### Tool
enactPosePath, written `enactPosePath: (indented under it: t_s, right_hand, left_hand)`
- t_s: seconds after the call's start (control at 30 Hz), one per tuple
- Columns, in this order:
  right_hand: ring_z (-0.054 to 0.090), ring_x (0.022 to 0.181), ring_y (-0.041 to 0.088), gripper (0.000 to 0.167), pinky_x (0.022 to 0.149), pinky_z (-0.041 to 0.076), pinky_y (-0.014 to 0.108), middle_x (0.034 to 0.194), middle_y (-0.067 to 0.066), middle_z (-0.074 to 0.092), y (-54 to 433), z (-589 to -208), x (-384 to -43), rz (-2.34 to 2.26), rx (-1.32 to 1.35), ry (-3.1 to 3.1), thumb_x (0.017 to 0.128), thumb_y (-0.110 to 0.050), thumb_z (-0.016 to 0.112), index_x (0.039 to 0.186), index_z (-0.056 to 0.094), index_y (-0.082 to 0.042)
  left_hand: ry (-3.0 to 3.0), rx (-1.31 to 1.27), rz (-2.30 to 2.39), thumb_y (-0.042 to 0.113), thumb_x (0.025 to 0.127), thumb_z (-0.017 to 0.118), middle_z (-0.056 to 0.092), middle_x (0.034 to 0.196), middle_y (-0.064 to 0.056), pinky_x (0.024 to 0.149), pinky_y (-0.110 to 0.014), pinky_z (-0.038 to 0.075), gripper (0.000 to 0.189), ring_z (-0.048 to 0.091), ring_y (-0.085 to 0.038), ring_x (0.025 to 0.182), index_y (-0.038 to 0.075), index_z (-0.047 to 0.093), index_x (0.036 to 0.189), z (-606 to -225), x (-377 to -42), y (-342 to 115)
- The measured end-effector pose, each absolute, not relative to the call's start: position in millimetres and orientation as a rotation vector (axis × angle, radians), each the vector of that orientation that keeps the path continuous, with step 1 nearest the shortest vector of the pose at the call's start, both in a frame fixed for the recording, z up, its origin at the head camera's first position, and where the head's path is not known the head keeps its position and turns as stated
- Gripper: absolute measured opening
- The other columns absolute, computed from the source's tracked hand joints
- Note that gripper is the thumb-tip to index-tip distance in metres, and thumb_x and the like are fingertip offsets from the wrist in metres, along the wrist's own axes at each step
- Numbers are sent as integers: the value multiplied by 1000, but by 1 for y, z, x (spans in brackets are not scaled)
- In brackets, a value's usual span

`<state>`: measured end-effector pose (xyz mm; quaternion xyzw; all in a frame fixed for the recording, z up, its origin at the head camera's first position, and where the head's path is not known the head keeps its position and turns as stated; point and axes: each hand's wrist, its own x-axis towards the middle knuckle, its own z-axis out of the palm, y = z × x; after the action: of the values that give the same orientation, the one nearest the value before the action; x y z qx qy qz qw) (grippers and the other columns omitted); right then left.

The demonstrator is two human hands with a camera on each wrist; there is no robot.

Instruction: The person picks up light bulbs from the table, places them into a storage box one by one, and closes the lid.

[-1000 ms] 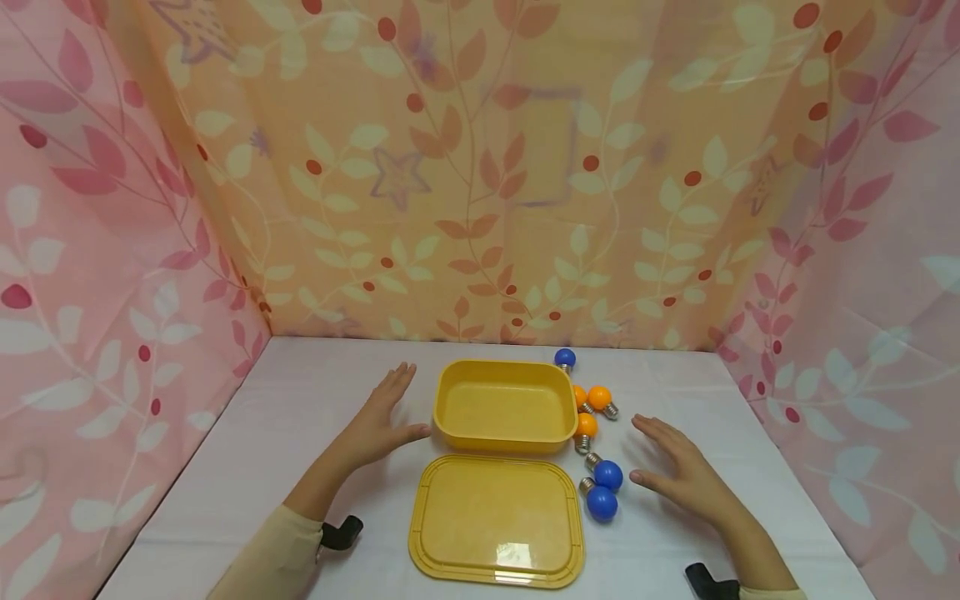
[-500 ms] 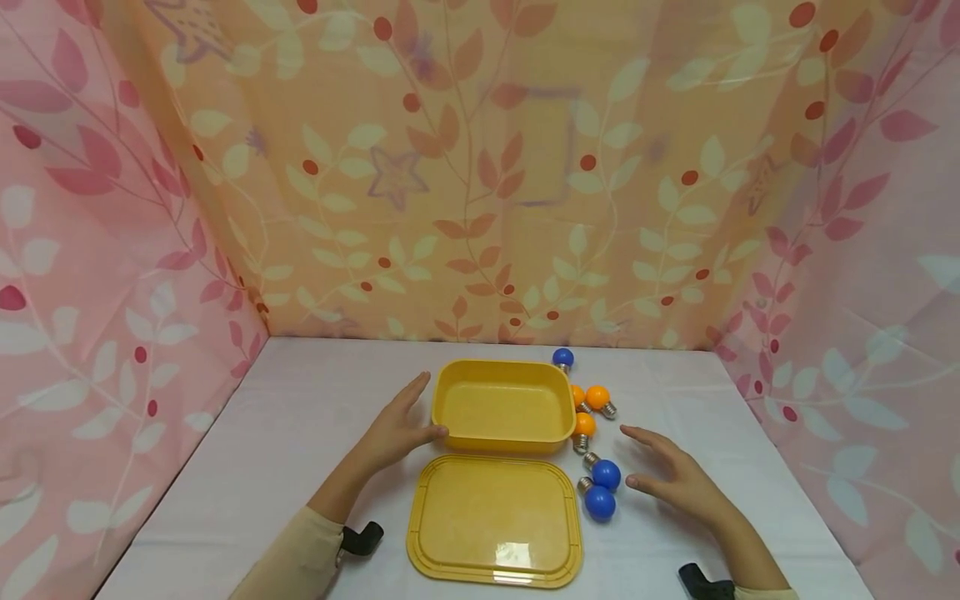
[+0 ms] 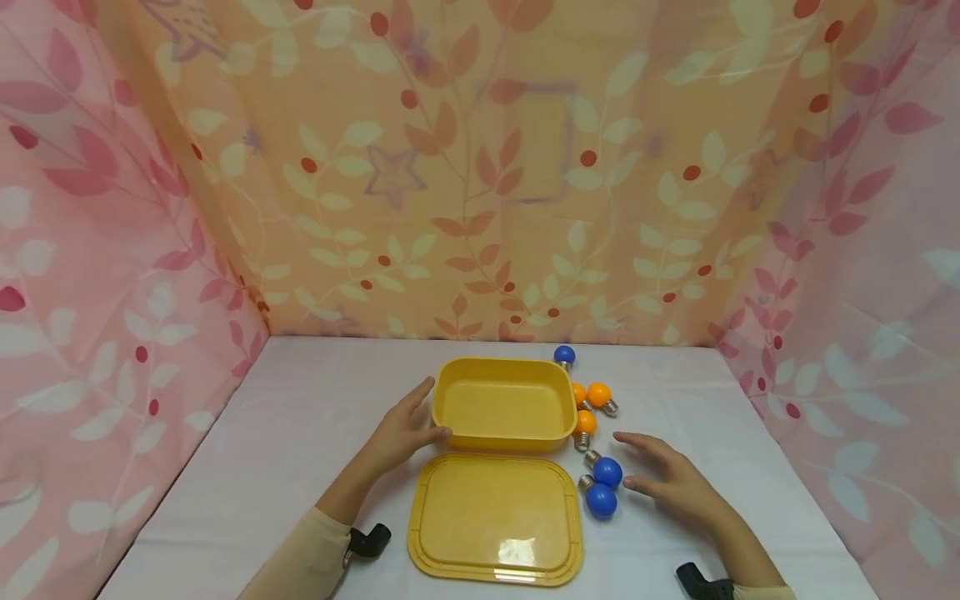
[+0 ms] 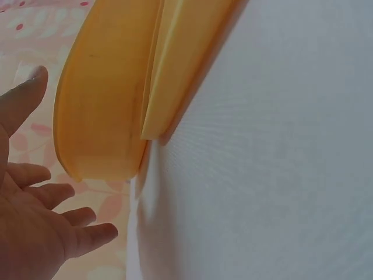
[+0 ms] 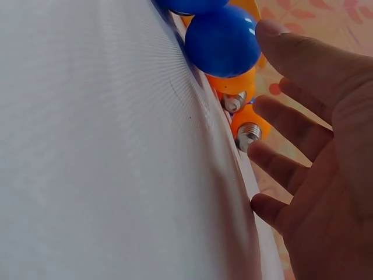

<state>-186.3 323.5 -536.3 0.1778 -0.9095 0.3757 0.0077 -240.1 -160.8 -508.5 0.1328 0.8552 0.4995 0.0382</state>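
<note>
A yellow plastic box (image 3: 504, 400) stands uncovered, with nothing inside. Its flat yellow lid (image 3: 495, 517) lies in front of it. My left hand (image 3: 401, 433) is at the box's left end, fingers spread; whether the thumb touches the wall I cannot tell. My right hand (image 3: 675, 483) hovers right of two blue bulbs (image 3: 607, 472) with metal screw bases, fingers apart and holding nothing. In the right wrist view a blue bulb (image 5: 223, 42) appears close to the thumb. Orange bulbs (image 3: 598, 394) lie along the box's right side.
Another blue bulb (image 3: 565, 356) lies by the box's back right corner. White cloth (image 3: 315, 400) covers the table. A patterned curtain (image 3: 480, 208) rises behind, with pink curtains at both sides. A black wrist camera (image 3: 370, 542) sits on the left sleeve.
My left hand has moved right, up to the box's left end. My right hand has shifted slightly left towards the blue bulbs. Box, lid and bulbs stay in place.
</note>
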Motion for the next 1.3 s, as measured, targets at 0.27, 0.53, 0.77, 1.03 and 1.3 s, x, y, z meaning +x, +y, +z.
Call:
enactPosePath:
  t_s: [0.27,0.53,0.77,1.03,1.3]
  right_hand:
    - [47,141,35,66,114,37,68,147,-1,58,318,-539,-181,1250,445,-2922,85,-48,81,144,59,-27]
    - [54,135,24,60,113,42,61,139,-10,63,314,-541,-182,1231,503,-2887,85,-47,80,140,62,-30]
    - [57,127,11,49,112,28,8,131,-14,67,316,-546,-184,1252,598,-2808,85,-41,82,131,67,-30]
    - [57,129,16,44,122,9,10,127,-17,67,313,-544,-184,1224,506,-2852,84,-43,82,125,68,-38]
    - [59,124,13,43,120,38,38,125,-19,67,311,-540,-181,1158,476,-2845,85,-44,81,125,71,-33]
  left_hand:
    - [2607,360,1546,35,84,86,28,168,-7,124,-58,25,99,26,-35,154,15,30,163,-513,-240,-156]
    - [2571,375,1579,31,84,86,29,168,-5,125,-56,25,97,26,-32,155,15,31,162,-513,-241,-154]
    - [2562,373,1595,34,84,86,32,167,-4,125,-56,24,95,26,-32,155,17,34,161,-515,-241,-156]
    - [2567,358,1591,42,80,87,33,166,-3,125,-55,24,100,26,-30,155,17,35,161,-515,-242,-158]
    - [2512,391,1656,32,83,87,35,165,-6,123,-51,31,95,31,-30,153,13,35,160,-513,-241,-155]
